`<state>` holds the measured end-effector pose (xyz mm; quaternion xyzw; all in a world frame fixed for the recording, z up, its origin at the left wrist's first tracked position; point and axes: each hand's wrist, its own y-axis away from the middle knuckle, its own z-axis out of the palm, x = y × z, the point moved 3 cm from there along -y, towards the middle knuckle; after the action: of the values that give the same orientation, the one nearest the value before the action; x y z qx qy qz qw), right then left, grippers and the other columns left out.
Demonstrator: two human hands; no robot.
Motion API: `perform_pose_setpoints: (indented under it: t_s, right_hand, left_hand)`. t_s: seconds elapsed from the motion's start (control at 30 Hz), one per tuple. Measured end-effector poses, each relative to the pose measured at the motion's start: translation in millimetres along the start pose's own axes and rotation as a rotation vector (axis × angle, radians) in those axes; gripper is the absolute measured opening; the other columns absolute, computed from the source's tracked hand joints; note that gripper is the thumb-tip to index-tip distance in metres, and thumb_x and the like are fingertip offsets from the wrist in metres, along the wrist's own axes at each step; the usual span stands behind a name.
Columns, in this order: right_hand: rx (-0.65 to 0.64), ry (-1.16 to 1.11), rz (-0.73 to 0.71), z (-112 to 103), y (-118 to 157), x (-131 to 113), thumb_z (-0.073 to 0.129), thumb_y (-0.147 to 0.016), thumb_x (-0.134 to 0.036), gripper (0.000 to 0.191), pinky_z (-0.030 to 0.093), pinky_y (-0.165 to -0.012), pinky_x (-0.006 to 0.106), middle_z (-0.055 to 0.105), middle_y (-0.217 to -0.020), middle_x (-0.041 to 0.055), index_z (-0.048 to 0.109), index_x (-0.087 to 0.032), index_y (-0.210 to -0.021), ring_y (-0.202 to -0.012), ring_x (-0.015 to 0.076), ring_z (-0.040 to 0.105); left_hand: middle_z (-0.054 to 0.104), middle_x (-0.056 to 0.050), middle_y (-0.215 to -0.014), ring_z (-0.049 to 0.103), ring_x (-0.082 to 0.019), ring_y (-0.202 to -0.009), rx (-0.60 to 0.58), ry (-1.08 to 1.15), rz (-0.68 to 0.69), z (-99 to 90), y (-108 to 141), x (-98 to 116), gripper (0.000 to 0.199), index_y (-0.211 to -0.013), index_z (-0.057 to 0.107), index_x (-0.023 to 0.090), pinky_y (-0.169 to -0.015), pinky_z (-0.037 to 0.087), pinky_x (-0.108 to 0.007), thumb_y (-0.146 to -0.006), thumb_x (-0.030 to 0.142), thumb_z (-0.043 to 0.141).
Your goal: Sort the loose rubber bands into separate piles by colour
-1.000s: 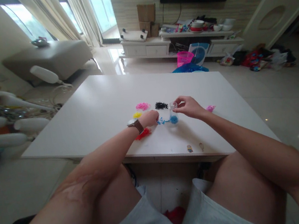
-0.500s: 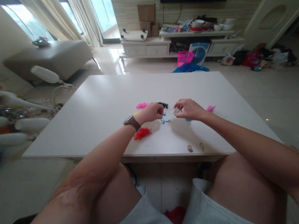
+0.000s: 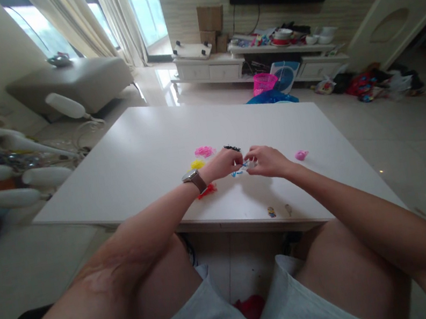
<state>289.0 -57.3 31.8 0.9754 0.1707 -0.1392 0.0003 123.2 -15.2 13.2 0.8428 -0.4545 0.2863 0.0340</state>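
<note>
Over the white table my left hand (image 3: 226, 162), with a watch (image 3: 195, 179) on its wrist, is closed in a pinch on a small blue rubber band (image 3: 244, 164). Close beside it, my right hand (image 3: 268, 161) curls its fingers round a small clear plastic piece (image 3: 252, 164); its exact kind is hard to make out. Below the hands lie a few loose blue rubber bands (image 3: 235, 173). Around my left hand are piles of pink bands (image 3: 204, 151), yellow bands (image 3: 197, 164), black bands (image 3: 232, 148) and red bands (image 3: 207, 190), the red partly hidden by my wrist.
On the white table (image 3: 161, 141), a pink item (image 3: 301, 155) lies to the right. A small cartoon figure piece (image 3: 271, 212) and another small charm (image 3: 288, 210) lie near the front edge. Beyond the table stand a pink basket (image 3: 264, 83) and a low cabinet (image 3: 225, 71).
My left hand has moved right and slightly down, bringing the blue band up to the clear piece in my right hand. The yellow pile shows more; the red pile shows less.
</note>
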Motion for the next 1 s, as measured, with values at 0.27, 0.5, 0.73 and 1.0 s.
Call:
perform_pose_setpoints:
  t_s: [0.27, 0.5, 0.73, 1.0]
  right_hand:
    - [0.067, -0.075, 0.008, -1, -2, 6, 0.077, -0.073, -0.03, 0.022, 0.05, -0.072, 0.028, 0.073, -0.095, 0.0041, 0.078, -0.022, -0.093, -0.078, 0.0183, 0.068]
    - [0.202, -0.506, 0.133, -4, -8, 19, 0.078, -0.07, -0.027, 0.023, 0.056, -0.069, 0.029, 0.075, -0.086, 0.0058, 0.073, -0.017, -0.09, -0.077, 0.0203, 0.072]
    - [0.242, -0.646, 0.178, -6, -8, 24, 0.08, -0.066, -0.027, 0.025, 0.06, -0.071, 0.033, 0.076, -0.09, 0.0064, 0.069, -0.017, -0.086, -0.082, 0.023, 0.074]
    - [0.234, -0.564, 0.159, -12, -5, 14, 0.079, -0.068, -0.023, 0.021, 0.058, -0.072, 0.031, 0.075, -0.091, 0.006, 0.069, -0.017, -0.086, -0.08, 0.0215, 0.074]
  left_hand:
    - [0.075, -0.006, -0.088, 0.065, -0.014, -0.077, 0.15, 0.092, -0.139, -2.2, -1, -18, 0.021, -0.097, 0.075, 0.012, -0.072, 0.049, -0.024, -0.089, 0.018, 0.057]
    - [0.075, -0.011, -0.104, 0.068, -0.021, -0.093, -0.123, -0.189, -0.322, 20.4, 6, -42, 0.032, -0.107, 0.074, 0.012, -0.082, 0.051, -0.026, -0.075, 0.017, 0.074]
    - [0.075, -0.012, -0.106, 0.068, -0.022, -0.095, -0.143, -0.189, -0.326, 31.3, 6, -44, 0.034, -0.104, 0.075, 0.012, -0.083, 0.051, -0.026, -0.073, 0.025, 0.08]
    - [0.077, -0.01, -0.095, 0.069, -0.019, -0.083, -0.133, -0.069, -0.301, 40.4, -1, -38, 0.029, -0.102, 0.076, 0.01, -0.072, 0.05, -0.024, -0.073, 0.014, 0.078]
